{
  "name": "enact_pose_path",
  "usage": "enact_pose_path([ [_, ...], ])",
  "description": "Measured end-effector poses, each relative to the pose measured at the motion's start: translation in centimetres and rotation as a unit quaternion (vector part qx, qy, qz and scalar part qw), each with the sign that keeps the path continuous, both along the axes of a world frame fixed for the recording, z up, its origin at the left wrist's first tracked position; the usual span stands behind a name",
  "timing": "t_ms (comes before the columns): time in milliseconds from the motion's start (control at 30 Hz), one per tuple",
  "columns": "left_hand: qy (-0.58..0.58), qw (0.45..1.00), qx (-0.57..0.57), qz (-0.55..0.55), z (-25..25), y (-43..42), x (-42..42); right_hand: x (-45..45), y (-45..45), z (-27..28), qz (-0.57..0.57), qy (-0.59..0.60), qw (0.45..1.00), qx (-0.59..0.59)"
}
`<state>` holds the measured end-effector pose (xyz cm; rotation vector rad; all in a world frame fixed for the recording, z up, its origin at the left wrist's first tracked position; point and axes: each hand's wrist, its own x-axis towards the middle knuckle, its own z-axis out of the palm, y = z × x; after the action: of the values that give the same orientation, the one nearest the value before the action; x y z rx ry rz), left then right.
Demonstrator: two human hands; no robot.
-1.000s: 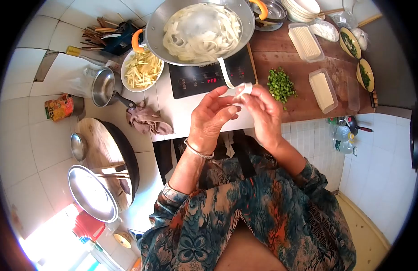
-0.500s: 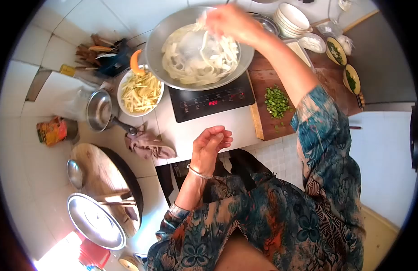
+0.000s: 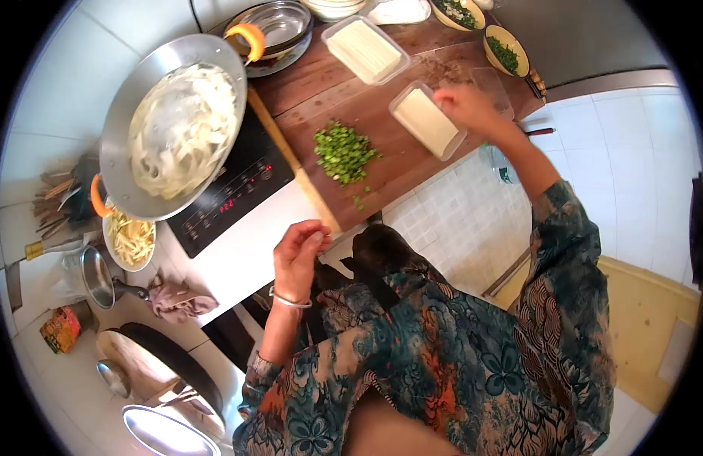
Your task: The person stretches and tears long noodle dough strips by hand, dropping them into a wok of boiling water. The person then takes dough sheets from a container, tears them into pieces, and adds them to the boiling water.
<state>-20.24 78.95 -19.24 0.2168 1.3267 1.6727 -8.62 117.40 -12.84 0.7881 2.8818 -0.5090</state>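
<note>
My right hand (image 3: 469, 110) is at the right side of a clear plastic container (image 3: 398, 120) of stacked pale dough sheets (image 3: 427, 121). Its bunched fingertips reach over the container's rim to the dough, and what they pinch is hidden. My left hand (image 3: 296, 262) hovers by the counter's front edge, fingers curled in, with nothing visible in them. To its upper left, a wide metal pan (image 3: 117, 152) with orange handles holds wide white noodles (image 3: 188, 125) in liquid. Chopped green vegetable (image 3: 344, 152) lies heaped on the wooden board (image 3: 290, 99) between the pan and the container.
Under the pan is a black induction cooker (image 3: 237, 190). A second container of dough sheets (image 3: 364, 47) stands behind. Bowls of chopped greens (image 3: 506, 52) are at the back right. Left are a bowl of pale strips (image 3: 131, 239), a small saucepan (image 3: 98, 277) and a cloth (image 3: 180, 299).
My right hand has moved from above the pan to the dough container on the right. The view has turned right, bringing both dough containers into sight. My left hand stays curled.
</note>
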Motion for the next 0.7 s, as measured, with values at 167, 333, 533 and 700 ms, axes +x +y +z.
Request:
enact_pose_path([
  [167, 0.207, 0.976, 0.036, -0.048, -1.5, 12.8, 5.6, 1.5, 2.2, -4.9, 0.099, 0.053, 0.992, 0.054],
  [333, 0.239, 0.969, -0.038, 0.047, -5.5, 22.8, 8.3, 0.5, 2.5, -5.6, 0.213, 0.179, 0.96, 0.032],
  [533, 0.161, 0.975, -0.072, 0.134, -6.0, 26.0, 7.3, -0.5, 2.5, -8.1, 0.27, 0.175, 0.946, 0.035],
  [700, 0.114, 0.979, -0.092, 0.141, -5.0, 26.8, 6.8, -0.4, 3.3, -8.9, 0.3, 0.22, 0.928, 0.016],
])
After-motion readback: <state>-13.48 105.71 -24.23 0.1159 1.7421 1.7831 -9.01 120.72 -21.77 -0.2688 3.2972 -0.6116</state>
